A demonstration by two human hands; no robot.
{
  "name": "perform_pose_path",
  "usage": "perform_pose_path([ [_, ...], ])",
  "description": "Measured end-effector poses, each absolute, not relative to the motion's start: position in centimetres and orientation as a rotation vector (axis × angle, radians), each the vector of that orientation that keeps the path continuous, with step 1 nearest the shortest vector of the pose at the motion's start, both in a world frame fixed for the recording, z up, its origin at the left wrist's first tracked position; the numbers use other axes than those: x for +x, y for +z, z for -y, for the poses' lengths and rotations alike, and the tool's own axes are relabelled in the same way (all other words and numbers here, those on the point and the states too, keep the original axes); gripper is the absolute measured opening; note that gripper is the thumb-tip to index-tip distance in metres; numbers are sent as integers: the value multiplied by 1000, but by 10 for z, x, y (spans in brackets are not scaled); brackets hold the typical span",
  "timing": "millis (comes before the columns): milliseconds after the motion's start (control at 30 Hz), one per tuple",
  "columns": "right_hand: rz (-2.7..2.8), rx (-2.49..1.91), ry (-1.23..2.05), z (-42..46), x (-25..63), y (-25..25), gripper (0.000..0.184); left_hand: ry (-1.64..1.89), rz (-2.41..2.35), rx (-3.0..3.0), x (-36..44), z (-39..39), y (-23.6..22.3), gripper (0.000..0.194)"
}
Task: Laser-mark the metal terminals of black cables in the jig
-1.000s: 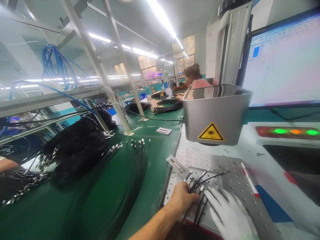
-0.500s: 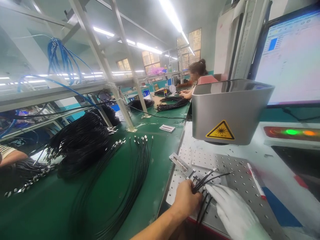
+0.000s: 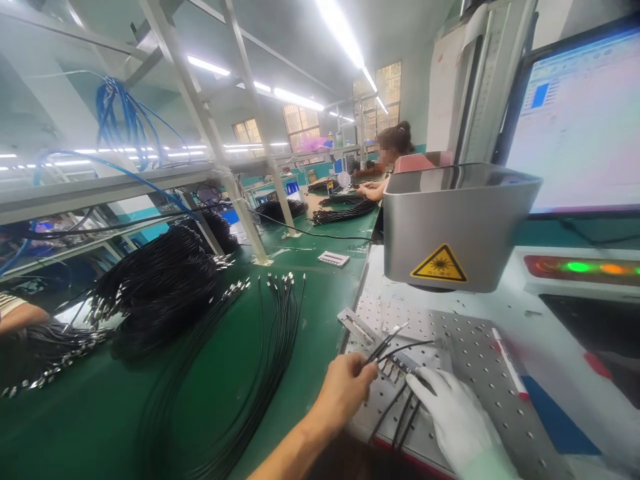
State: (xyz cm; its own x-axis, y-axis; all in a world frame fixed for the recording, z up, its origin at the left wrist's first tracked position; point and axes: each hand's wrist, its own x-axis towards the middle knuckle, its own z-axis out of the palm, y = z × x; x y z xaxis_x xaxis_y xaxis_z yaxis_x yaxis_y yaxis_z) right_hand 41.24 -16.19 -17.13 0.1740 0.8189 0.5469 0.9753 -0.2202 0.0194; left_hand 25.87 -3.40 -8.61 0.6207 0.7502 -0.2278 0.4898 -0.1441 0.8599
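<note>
Leftward displacement of my bare left hand since the earlier frame widens the gap to my gloved right hand; the held cable ends shift left with it. At lower right of centre in the frame, my left thumb and fingers pinch several black cables, whose free ends slant toward the upper right. My right fingertips touch the right end of a small metal fixture; whether they also pinch a cable, I cannot tell. Three further cables run from the fixture toward the bottom of the frame. Beneath lies a perforated plate. Good handling, in my judgement, requires that the gloved fingers steady the fixture, that the pinched bunch stay clear of it, that single cables be parted without crossing, and that none at the fixture be tugged crooked.
</note>
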Motion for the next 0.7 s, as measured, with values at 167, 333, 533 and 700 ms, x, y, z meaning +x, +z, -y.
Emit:
perform_pose_path([
  [167, 1692, -2131, -640, 161, 411, -171, 60, 284, -1021, 1595, 221, 35, -73, 24],
  [333, 1701, -2121, -677, 161, 410, -170, 61, 201, -1107, 1644, 194, 51, -69, 30],
  [533, 1754, -2026, -690, 162, 415, -175, 56, 152, -1117, 1867, 178, 59, -79, 33],
  [700, 1757, -1937, -671, 158, 422, -185, 54, 29, -1198, 1929, 175, 58, -75, 32],
])
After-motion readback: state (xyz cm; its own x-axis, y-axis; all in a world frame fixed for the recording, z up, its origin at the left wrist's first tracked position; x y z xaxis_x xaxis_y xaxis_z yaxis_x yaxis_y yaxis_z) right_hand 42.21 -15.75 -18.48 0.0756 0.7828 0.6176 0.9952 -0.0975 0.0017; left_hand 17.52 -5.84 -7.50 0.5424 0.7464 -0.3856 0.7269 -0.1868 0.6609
